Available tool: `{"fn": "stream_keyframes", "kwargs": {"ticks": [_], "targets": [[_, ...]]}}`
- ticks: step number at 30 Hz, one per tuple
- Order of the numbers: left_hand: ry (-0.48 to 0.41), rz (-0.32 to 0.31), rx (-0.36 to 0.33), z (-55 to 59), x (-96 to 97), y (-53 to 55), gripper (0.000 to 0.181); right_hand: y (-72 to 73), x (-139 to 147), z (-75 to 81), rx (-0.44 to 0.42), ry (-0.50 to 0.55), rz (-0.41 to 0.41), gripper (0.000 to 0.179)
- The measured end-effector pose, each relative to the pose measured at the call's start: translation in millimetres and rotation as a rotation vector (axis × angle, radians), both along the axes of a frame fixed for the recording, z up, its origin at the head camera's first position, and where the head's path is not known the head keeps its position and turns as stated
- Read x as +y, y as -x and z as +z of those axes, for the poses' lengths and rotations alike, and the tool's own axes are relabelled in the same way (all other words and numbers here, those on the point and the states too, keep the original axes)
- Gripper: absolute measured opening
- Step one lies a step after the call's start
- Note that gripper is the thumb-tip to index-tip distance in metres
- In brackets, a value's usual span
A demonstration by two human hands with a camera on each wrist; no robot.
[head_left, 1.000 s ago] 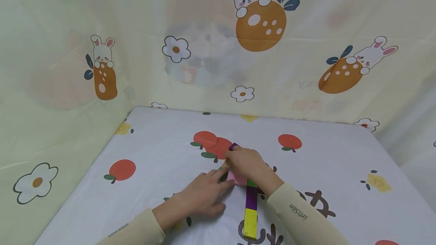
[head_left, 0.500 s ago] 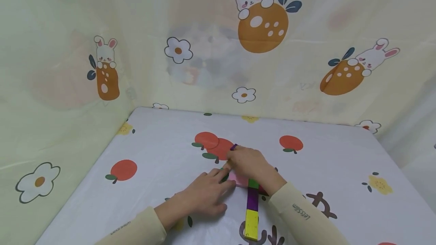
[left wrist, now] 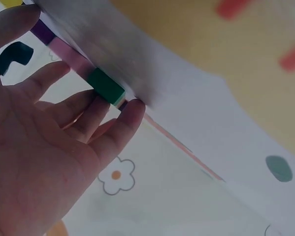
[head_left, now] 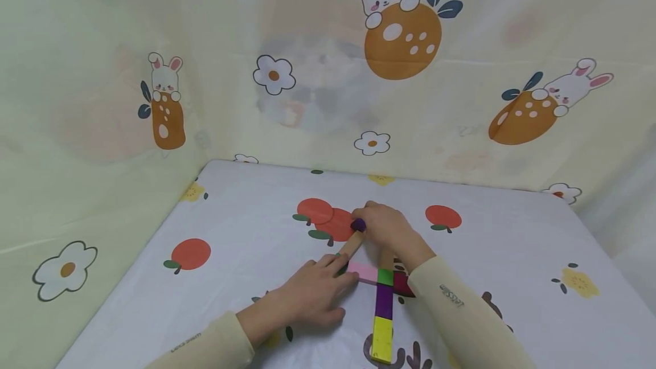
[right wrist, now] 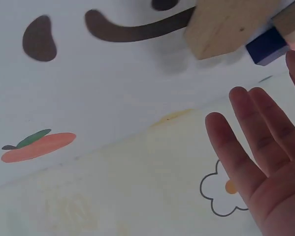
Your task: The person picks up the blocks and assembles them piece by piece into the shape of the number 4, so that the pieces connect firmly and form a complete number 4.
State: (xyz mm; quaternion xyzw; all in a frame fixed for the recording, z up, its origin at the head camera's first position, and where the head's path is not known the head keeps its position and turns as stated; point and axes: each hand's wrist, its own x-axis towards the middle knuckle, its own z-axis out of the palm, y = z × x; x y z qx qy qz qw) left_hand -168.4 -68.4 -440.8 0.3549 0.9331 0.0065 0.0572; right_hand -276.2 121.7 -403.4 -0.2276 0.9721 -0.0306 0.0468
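My left hand point(head_left: 314, 292) lies low on the table, its fingertips at the left end of a pink block point(head_left: 363, 272). In the left wrist view the fingers touch a dark green block point(left wrist: 107, 84). My right hand point(head_left: 389, 229) is beside a small purple piece point(head_left: 358, 225) at the far end of a slanted wooden strip point(head_left: 351, 245); its fingers look extended in the right wrist view, holding nothing visible. A line of blocks runs toward me: wooden point(head_left: 386, 258), partly hidden by the right hand, then green point(head_left: 385, 277), purple point(head_left: 384, 300) and yellow point(head_left: 382, 339).
A dark red piece point(head_left: 404, 285) lies right of the green block, partly behind the sleeve. The white tablecloth point(head_left: 246, 215) carries printed fruit and flowers. Patterned curtains point(head_left: 307, 16) enclose the table at the back and sides.
My right hand has shifted slightly back and to the right, exposing the small purple piece, the slanted strip and the wooden block. The left hand stays by the blocks. The head view shifts slightly.
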Motion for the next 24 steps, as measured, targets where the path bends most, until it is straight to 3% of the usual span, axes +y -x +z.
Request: {"fn": "stream_keyframes", "kwargs": {"ticks": [5, 12, 24], "targets": [[0.009, -0.005, 0.012, 0.1, -0.5, -1.3, 0.062, 5.1, -1, -3.6, -0.057, -0.003, -0.019, 0.044], [0.008, -0.004, 0.015, 0.5, -0.2, -3.0, 0.061, 7.1, -3, -6.8, -0.136, 0.017, -0.02, 0.042], [0.01, 0.001, 0.006, 3.4, -0.3, -4.0, 0.062, 16.7, -11, -6.4, -0.072, 0.07, -0.005, 0.031]]}}
